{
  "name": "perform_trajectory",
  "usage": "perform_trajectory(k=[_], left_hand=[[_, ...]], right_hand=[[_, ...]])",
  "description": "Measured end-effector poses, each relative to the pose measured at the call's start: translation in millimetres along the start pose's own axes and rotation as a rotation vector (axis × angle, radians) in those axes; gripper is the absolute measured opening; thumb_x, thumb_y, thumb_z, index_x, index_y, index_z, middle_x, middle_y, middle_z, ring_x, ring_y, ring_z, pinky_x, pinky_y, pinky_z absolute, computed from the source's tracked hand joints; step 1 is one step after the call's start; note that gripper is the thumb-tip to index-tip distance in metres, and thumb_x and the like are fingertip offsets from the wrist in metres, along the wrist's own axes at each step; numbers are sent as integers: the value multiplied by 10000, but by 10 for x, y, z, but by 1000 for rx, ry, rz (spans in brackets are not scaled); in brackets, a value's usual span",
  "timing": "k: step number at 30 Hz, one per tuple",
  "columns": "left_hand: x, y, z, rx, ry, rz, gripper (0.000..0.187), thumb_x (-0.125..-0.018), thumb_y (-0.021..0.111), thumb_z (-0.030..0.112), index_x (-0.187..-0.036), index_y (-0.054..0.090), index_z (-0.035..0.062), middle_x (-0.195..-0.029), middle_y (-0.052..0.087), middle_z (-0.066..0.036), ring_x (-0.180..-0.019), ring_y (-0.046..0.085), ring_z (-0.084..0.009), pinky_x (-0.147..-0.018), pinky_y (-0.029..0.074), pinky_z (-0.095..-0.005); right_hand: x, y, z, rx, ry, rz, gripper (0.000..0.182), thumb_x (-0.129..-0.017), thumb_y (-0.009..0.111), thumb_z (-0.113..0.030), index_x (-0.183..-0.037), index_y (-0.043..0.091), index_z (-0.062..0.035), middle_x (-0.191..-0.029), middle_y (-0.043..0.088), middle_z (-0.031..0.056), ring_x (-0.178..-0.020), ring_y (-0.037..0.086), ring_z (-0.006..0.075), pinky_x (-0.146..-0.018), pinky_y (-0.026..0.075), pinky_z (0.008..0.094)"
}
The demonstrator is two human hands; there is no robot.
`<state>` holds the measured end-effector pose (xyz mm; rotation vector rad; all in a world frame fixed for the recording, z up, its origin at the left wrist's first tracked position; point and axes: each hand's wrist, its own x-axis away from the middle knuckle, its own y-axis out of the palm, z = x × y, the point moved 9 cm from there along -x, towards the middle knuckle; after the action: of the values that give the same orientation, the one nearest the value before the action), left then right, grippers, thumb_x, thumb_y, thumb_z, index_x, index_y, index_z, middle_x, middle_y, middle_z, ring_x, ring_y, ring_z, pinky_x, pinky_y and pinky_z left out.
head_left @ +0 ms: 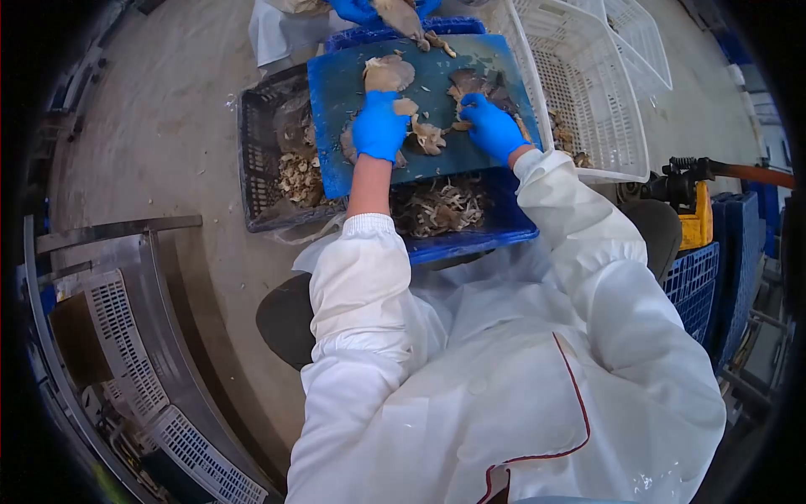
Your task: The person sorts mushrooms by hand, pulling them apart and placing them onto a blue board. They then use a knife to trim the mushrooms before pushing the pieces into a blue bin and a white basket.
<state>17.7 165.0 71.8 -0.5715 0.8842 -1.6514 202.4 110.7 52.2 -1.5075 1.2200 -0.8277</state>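
Observation:
My left hand (379,128), in a blue glove, is closed over oyster mushrooms on the blue-green board (445,161). A broad pale mushroom cap (389,74) sticks out past its fingers. Right of that hand lies a torn mushroom piece (429,137). My right hand (492,128), gloved too, has its fingers bent against a darker oyster mushroom cluster (472,84) at the board's right side. Its fingertips are partly hidden, but they grip the edge of the cluster. Small mushroom scraps are scattered over the board.
Opposite me, a co-worker's blue-gloved hands (356,10) hold a mushroom (403,18). Beneath the board's near edge is a blue crate (470,244) with mushroom strips. A black crate (252,181) with mushroom pieces stands left, white crates (617,126) right. A metal frame (180,336) stands lower left.

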Motion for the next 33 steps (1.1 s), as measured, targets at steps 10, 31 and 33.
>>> perform_trajectory(k=[10, 31, 33], left_hand=[[264, 601, 221, -44, 145, -31, 193, -708, 648, 181, -891, 630, 121, -958, 566, -109, -864, 566, -308, -716, 466, -398], [261, 847, 607, -57, 212, -69, 184, -743, 611, 145, -902, 579, 60, -942, 528, -153, -864, 546, -334, -716, 458, -428], [279, 991, 583, -109, 214, -91, 166, -759, 573, 125, -914, 576, 67, -895, 526, -157, -813, 558, -356, -682, 465, -436]], right_hand=[[20, -8, -65, 8, -49, 78, 239, -731, 554, -86, -962, 611, -60, -1235, 432, 100, -919, 553, 309, -761, 486, 384], [357, 91, 400, -427, 409, 200, 239, -718, 612, -112, -957, 606, -88, -990, 535, 177, -885, 543, 357, -757, 455, 402], [301, -1, 291, -429, 357, 321, 252, -715, 613, -116, -966, 600, -90, -976, 538, 176, -874, 545, 359, -745, 456, 410]])
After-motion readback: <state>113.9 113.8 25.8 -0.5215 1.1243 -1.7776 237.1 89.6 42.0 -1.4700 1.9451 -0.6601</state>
